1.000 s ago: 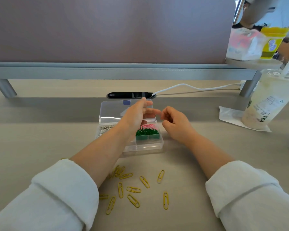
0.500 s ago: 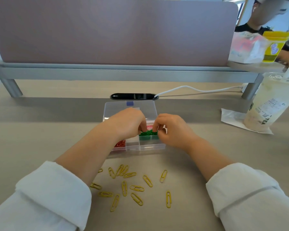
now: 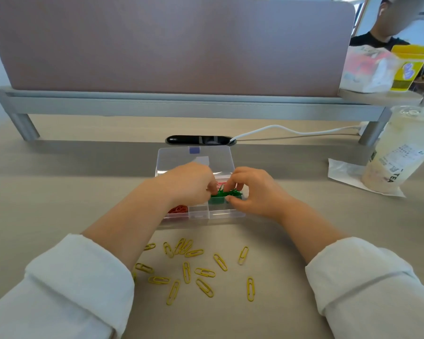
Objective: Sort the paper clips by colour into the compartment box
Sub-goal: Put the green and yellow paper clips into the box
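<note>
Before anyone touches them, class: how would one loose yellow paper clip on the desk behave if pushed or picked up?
The yellow paper clips are thin bent wire, so probably light and stiff. Lying flat on the smooth desk, one would likely slide, not roll. Those overlapping may snag and lift together.

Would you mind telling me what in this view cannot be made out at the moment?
- Head view, left hand: its own knuckles hide the fingertips, so whether it pinches the green paper clips that the right hand pinches is unclear.
- The compartment box: the left hand and forearm cover its left compartments; only some red paper clips show.
- The drink cup: cut off by the right edge; label print too small to read.
</note>
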Demonstrator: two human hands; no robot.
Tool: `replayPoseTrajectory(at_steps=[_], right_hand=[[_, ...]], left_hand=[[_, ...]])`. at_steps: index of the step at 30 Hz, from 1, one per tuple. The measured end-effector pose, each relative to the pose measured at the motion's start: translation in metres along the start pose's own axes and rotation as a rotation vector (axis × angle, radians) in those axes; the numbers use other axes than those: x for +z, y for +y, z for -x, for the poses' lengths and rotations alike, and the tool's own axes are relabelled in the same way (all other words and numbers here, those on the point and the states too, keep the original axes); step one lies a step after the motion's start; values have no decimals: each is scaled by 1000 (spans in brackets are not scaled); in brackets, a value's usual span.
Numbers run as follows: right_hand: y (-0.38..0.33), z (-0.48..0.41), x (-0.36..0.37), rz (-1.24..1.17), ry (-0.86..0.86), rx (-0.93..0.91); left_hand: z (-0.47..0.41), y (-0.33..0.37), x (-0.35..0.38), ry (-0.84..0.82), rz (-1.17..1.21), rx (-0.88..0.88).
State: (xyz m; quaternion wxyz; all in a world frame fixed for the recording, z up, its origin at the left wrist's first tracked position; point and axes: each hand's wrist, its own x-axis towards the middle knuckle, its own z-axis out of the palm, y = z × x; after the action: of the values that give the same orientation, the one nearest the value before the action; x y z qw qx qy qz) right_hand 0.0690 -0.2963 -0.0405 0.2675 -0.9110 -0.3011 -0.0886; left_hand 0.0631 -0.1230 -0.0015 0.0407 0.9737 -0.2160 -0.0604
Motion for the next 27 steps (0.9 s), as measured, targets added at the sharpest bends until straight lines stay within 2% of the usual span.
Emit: replayPoseTrajectory(at_steps=[3, 10, 14, 24, 27], right_hand=[[0, 0, 1, 27, 7, -1], [-3, 0, 3, 67, -19, 31], [-9, -3, 2, 187, -123, 30], [-16, 0, 5, 181, -66, 57], [-20, 0, 4, 205, -108, 68]], left_hand=[[0, 1, 4, -52, -3, -10], [18, -8, -2, 119, 60, -6], [33, -10, 4, 138, 93, -15], [82, -28, 13, 250, 15, -134], [88, -35, 19, 244, 44, -149]])
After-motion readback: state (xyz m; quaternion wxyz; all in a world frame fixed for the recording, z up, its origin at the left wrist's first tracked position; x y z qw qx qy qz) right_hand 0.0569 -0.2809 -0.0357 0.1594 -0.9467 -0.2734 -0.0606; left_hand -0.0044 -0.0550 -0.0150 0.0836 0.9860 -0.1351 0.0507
